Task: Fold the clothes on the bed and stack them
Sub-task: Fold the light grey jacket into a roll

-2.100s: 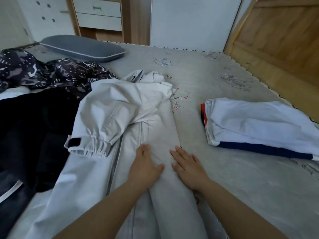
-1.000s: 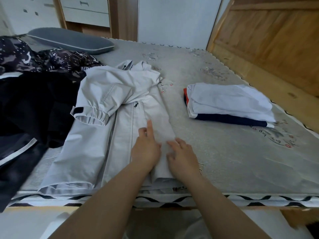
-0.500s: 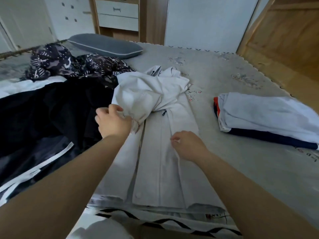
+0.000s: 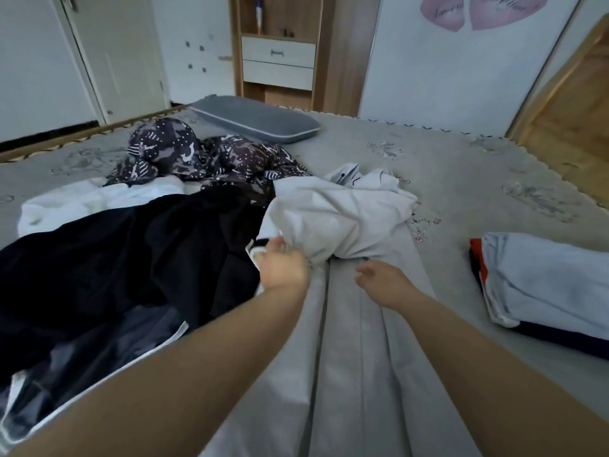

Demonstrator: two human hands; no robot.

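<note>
The light grey jacket is laid lengthwise on the bed, its body folded into a long narrow panel running from the near edge toward the middle. Its upper part is bunched into a loose mound at the far end of the panel. The left hand is clenched on the jacket's sleeve near the cuff, which is lifted clear of the panel. The right hand is held just above the jacket's folded body beside the bunched fabric, fingers loosely curled and grasping nothing; contact with the cloth cannot be confirmed.

To the left of the jacket, touching its edge, a dark navy garment is spread unfolded. A white garment is seen beyond it, and a crumpled dark patterned garment lies farther back. A grey pillow is positioned at the far side of the bed. On the right, well apart from the jacket, a folded stack is noted: a pale garment on top, navy below, red showing at one end.
</note>
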